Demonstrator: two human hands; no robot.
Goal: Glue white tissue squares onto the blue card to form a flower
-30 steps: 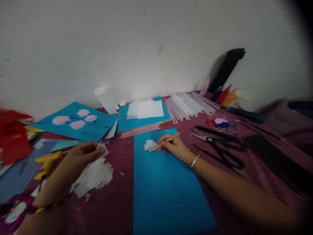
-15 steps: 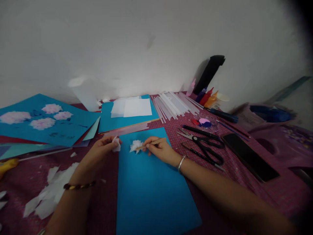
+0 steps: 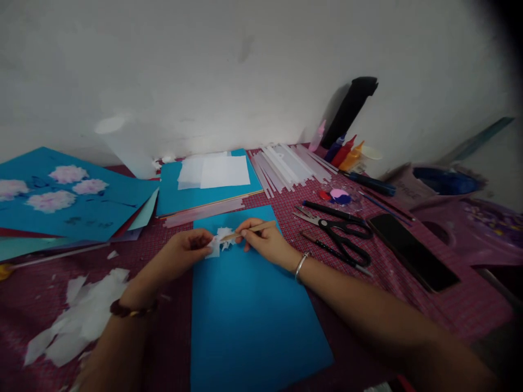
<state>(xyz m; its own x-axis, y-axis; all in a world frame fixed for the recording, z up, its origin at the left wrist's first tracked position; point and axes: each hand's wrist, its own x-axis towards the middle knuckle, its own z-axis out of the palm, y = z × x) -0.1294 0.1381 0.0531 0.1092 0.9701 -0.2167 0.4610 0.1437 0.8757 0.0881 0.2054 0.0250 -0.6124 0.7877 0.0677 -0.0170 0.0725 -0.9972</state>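
Note:
A blue sheet of paper (image 3: pixel 257 321) lies on the table, with a ruffled white tissue flower (image 3: pixel 224 234) near its top edge. My left hand (image 3: pixel 186 250) pinches a small square of white tissue paper (image 3: pixel 213 249) just left of the flower. Between the fingers of my right hand (image 3: pixel 261 239) is a thin wooden stick (image 3: pixel 261 226), its tip pointing left and reaching the tissue. Whether the tip presses the flower or the new square I cannot tell. A pile of white tissue pieces (image 3: pixel 87 310) lies left of my left forearm.
Black-handled scissors (image 3: pixel 339 231), a brush (image 3: pixel 335 253) and a phone (image 3: pixel 412 250) lie on the right. Paint blobs (image 3: pixel 339 197) and paint bottles (image 3: pixel 343 152) stand farther back, near white paper strips (image 3: pixel 290 169). A blue picture with pinkish flowers (image 3: pixel 81 218) lies left.
My left hand has moved right, bringing its tissue square to the flower. The square is now spread flatter. My right hand and the stick have shifted slightly left. The camera view has moved a little.

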